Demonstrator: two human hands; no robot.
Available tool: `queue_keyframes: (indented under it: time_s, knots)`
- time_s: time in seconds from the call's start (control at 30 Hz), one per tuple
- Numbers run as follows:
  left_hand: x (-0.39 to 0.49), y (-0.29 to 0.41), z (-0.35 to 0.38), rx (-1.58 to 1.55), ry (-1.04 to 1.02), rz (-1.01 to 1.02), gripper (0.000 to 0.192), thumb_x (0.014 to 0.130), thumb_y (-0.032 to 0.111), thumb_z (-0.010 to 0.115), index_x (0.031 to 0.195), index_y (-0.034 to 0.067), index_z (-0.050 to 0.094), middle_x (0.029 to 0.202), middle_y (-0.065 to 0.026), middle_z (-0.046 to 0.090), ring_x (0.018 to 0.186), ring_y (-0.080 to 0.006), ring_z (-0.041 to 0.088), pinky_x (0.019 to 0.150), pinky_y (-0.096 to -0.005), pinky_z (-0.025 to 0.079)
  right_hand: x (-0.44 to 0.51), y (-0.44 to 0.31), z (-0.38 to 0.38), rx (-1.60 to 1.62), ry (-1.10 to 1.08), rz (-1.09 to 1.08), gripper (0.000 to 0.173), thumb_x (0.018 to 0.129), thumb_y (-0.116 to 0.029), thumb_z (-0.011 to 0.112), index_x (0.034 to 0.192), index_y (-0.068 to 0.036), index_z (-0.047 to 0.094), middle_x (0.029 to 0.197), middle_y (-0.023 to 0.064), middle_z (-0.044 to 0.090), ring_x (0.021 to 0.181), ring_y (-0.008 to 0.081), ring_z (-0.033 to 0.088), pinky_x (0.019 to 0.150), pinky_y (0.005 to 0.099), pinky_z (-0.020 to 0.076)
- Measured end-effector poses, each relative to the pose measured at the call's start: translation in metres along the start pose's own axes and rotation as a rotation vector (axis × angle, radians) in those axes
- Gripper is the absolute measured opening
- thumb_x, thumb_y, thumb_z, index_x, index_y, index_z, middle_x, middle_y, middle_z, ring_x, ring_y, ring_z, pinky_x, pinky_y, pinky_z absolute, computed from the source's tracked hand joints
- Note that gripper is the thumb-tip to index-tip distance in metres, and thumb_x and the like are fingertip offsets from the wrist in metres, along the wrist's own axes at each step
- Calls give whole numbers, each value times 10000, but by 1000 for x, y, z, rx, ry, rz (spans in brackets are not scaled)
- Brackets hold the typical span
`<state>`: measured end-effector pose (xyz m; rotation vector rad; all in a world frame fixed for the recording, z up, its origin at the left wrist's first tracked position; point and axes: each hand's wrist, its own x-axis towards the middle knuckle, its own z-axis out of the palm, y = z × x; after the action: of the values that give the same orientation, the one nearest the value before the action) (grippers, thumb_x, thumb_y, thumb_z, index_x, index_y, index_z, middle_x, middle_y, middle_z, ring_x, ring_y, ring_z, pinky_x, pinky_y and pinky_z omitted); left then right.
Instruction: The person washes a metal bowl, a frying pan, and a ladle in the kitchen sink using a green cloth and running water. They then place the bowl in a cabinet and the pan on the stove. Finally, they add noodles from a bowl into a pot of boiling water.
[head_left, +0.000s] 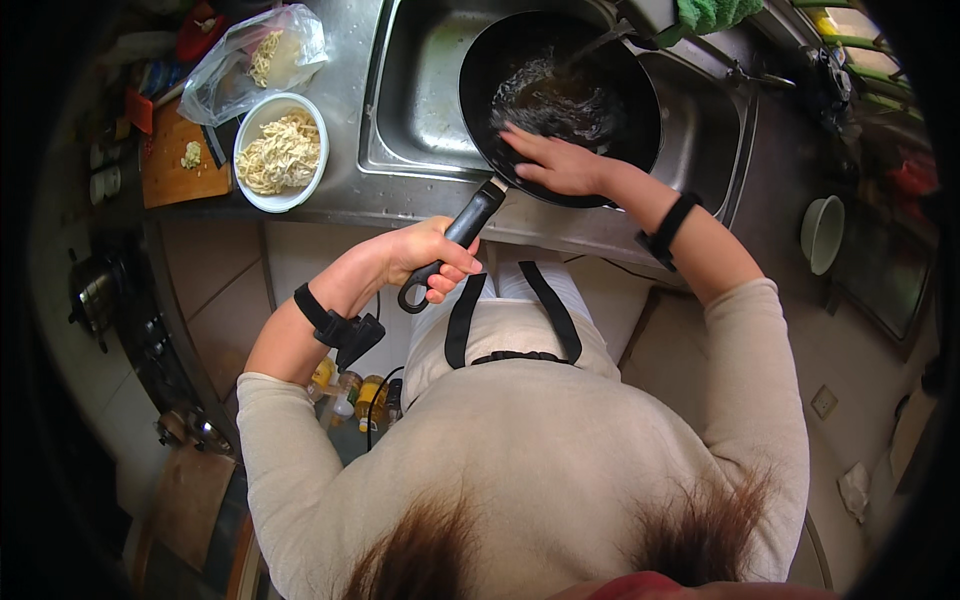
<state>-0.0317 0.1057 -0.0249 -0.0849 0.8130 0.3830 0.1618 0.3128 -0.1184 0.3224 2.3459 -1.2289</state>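
My left hand (436, 255) grips the black handle (474, 217) of a dark frying pan (480, 90). The pan rests over the stainless steel double sink (427, 97), across the divider between the basins. A stream of water runs from the faucet (637, 19) into the pan, and the water (555, 105) inside swirls and ripples. My right hand (559, 161) lies flat, fingers extended, over the near left part of the pan's inside. Its fingertips are blurred at the water's edge. Whether they press on the pan's surface I cannot tell.
On the counter at left stand a white bowl of noodles (279, 161), a clear plastic bag (292, 60) with more noodles, and a wooden cutting board (180, 176) bearing chopped bits and a knife (217, 142). A green cloth (716, 15) hangs by the faucet. Bottles (369, 401) stand low at left.
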Motion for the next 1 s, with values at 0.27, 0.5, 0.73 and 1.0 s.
queue_keyframes:
  time_s: [0.27, 0.5, 0.73, 1.0]
  knots:
    - [2, -3, 1, 33, -17, 6, 249, 850, -10, 642, 809, 81, 414, 574, -5, 410, 413, -85, 389, 369, -280, 340, -4, 55, -23, -327, 165, 285, 718, 959, -433, 475, 1549, -133, 195, 1612, 137, 172, 1382, 425, 349, 1140, 482, 287]
    - [-4, -3, 4, -86, -63, 89, 232, 854, 22, 647, 851, 89, 425, 565, 10, 388, 405, -76, 383, 352, -268, 329, 60, -10, -18, 290, 242, 54, 730, 997, -372, 482, 1553, -62, 126, 1630, 158, 29, 1497, 272, 126, 1201, 341, 136]
    - [-25, 5, -11, -96, 132, 199, 220, 847, 18, 639, 848, 96, 434, 600, 16, 410, 431, -74, 409, 379, -265, 361, 26, -30, 6, 572, 190, -95, 525, 934, -279, 529, 1405, -49, 492, 1441, 157, 487, 1340, 241, 450, 1117, 330, 325]
    - [-14, 34, -7, 151, 485, 267, 165, 807, -12, 587, 824, 59, 439, 590, -24, 452, 417, -115, 441, 363, -292, 395, 62, 28, 44, 1008, 679, 247, 462, 784, -31, 619, 1238, -90, 677, 842, -13, 637, 712, 72, 528, 672, 220, 436]
